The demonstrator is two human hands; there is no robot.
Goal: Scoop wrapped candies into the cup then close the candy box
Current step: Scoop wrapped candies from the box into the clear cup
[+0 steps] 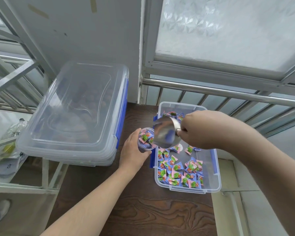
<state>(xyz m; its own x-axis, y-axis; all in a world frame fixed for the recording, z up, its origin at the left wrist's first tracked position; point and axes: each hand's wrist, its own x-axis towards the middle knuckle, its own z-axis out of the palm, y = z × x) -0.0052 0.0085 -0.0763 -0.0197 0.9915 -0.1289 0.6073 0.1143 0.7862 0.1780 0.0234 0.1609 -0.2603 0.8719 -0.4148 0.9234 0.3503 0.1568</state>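
Candies (pixel 179 171) in blue, pink and green wrappers lie loose in the open clear candy box (pixel 213 184) on the dark wooden desk (pixel 143 215), and some already sit in the small clear cup (pixel 146 137). The left hand (pixel 133 150) holds that cup just beside the box's left wall, its fingers wrapped round the cup's side. The right hand (pixel 197 129) has its fingers closed on the handle of a metal scoop (pixel 165 132), whose mouth is tipped against the cup's rim.

The cup looks nearly full and its mouth is narrower than the scoop's, so a quick tip could send candies over the rim. The cup hangs partly outside the box, so any that spill on the left side would land on the desk or roll off it. The scoop pressing on the rim could also tilt the thin cup in the hand.

Closing is a further risk: a lid seems to rest on the stacked boxes (pixel 71 116) to the left, though I cannot tell which lid fits.
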